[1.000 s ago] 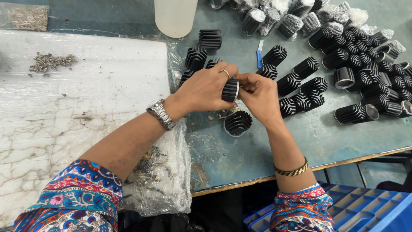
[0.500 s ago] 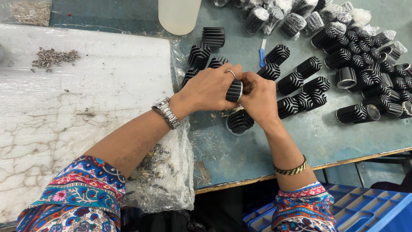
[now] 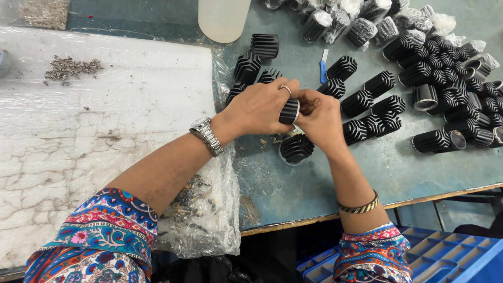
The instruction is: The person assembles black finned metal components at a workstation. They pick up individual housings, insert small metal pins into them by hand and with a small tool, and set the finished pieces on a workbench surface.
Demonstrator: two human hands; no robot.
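- Head view: left hand (image 3: 260, 107) gripped a black finned cylinder (image 3: 288, 111).
- Right hand (image 3: 320, 118) pinched its open end.
- Another finned piece (image 3: 296, 148) lay just below the grip.

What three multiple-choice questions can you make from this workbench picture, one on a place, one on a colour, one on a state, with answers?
1. Where does the small heap of metal screws lie?
A. On the white plastic-covered sheet, far left
B. Inside the blue crate
C. Among the wrapped parts at top right

2. What colour is the small utility knife near the black finned cylinders?
A. Red
B. Blue
C. Yellow

3. What is the left hand doing?
A. Resting flat on the table
B. Lifting the white bottle
C. Holding a black finned cylinder that the right hand also touches

Answers:
1 A, the screws sit on the white sheet, apart from the finned parts.
2 B, its handle is blue against the grey-green tabletop.
3 C, the left fingers wrap the cylinder while the right fingertips meet its end.
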